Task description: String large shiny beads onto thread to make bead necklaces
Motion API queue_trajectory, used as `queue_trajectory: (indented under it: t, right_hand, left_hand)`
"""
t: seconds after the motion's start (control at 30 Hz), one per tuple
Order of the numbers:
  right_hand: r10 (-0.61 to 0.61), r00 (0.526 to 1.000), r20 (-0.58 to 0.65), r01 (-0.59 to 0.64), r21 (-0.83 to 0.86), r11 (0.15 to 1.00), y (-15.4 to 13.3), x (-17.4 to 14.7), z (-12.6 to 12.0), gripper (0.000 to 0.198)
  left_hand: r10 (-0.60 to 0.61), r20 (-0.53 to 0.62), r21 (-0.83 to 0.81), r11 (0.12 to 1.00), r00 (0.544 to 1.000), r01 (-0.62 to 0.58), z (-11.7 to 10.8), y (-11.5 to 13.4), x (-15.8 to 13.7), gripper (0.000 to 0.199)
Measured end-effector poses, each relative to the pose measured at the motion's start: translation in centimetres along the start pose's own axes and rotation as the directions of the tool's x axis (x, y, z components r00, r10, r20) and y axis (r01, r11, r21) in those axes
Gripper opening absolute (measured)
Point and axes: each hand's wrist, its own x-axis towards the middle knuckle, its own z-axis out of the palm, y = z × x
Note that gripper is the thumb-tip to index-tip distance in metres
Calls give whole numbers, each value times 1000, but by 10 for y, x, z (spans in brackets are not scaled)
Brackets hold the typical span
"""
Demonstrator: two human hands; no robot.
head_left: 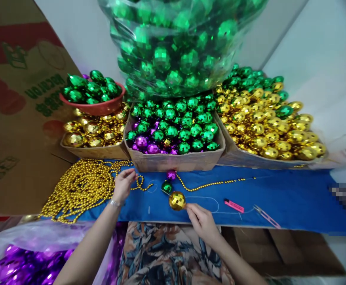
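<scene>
My right hand [202, 221] pinches a faceted gold ball [177, 200] by its right end, just above the blue cloth. A thin white string [204, 198] loops out to the right of that ball. Directly behind it lie a green ball [166, 186] and a purple ball [171, 175], with a strand of small gold beads [208, 186] running right from the purple one. My left hand [124, 184] is raised beside the heap of gold bead chain [84, 186], its fingertips pressed together. Whatever those fingertips hold, if anything, is too small to make out.
Cardboard boxes hold gold balls [96, 128], green and purple balls [173, 130], and more gold balls [268, 126]. A red bowl [92, 107] sits at left. Overhead bulges a bag of green balls [175, 51]. A pink cutter [234, 206] and thread snips [267, 217] lie right.
</scene>
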Motion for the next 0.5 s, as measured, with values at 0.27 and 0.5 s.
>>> queue_trajectory:
  t: [0.27,0.5]
  right_hand:
    - [-28,999,27,31,-104,994,-8,7,3,28]
    - [-20,1000,-3,19,-140,990,-4,0,-2,26]
  left_hand:
    - [-182,339,-472,816,923,335,29,30,-86,33]
    - [-213,422,-522,738,881,428,47,46,-102,31]
